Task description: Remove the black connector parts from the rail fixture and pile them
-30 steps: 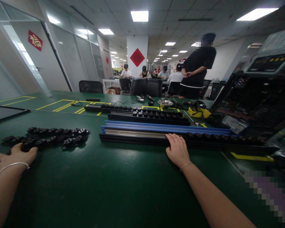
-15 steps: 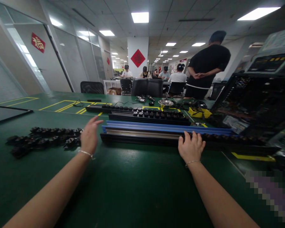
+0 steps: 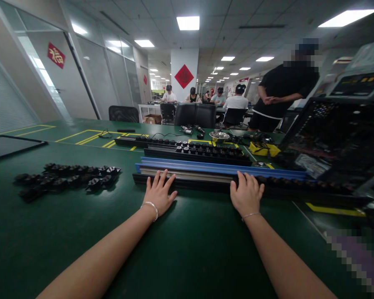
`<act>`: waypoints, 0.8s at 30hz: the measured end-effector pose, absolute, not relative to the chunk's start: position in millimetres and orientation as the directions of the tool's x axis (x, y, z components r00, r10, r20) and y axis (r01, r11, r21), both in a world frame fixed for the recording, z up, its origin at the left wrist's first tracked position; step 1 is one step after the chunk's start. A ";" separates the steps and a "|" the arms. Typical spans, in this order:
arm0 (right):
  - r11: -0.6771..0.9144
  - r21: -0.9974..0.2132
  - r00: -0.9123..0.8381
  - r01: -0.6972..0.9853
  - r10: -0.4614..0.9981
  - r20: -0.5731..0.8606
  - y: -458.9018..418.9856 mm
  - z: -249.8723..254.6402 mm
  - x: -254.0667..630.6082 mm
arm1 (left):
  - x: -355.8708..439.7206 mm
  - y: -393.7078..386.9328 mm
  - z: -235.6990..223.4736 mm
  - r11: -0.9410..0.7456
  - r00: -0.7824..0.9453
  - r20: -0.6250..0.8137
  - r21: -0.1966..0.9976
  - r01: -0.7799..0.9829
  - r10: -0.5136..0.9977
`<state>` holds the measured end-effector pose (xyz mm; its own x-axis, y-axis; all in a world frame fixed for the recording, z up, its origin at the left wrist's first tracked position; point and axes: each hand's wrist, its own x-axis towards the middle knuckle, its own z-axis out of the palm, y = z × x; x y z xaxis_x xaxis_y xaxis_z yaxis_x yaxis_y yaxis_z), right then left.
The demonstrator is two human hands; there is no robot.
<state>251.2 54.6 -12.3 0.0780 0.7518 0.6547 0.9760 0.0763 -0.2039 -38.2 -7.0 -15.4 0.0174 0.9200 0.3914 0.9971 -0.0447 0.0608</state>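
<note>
A long black channel rail [image 3: 202, 183] lies crosswise on the green table, with a row of dark modules [image 3: 299, 184] fitted in its right part. My left hand [image 3: 159, 194] has its fingers spread over the rail's near edge, close to its left end. Further right, my right hand [image 3: 247, 194] rests on the same rail with its fingers apart, just where the modules begin. Neither hand grips anything. Directly behind the rail runs a blue strip [image 3: 212, 165]. Several rows of black socket-like modules [image 3: 60, 182] lie loose to the left of my left hand.
Two more black rails with modules [image 3: 202, 154] lie farther back. Beyond them are a metal bowl [image 3: 219, 136], a yellow bin [image 3: 263, 148] and cabled tools [image 3: 187, 130]. A dark rack [image 3: 333, 137] stands at right. A person [image 3: 283, 89] stands behind the table; others sit farther off.
My left hand has moved right, from beside the loose modules onto the black rail. My right hand has stayed on the rail, nearly in place. The view has shifted slightly.
</note>
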 end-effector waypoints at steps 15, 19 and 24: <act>0.156 -0.242 0.020 0.958 0.802 0.597 48.5 -6.9 242.6 | -38.9 -8.2 -16.8 -0.063 0.058 0.390 0.001 0.998 0.919; 0.198 -0.223 -0.032 0.954 0.810 0.586 47.1 -5.7 239.0 | -38.9 -9.1 -12.4 -0.088 0.082 0.402 -0.004 0.996 0.912; 0.256 -0.209 -0.088 0.944 0.805 0.587 46.8 -6.1 235.5 | -33.4 -5.7 -9.1 -0.161 0.141 0.421 0.013 0.987 0.896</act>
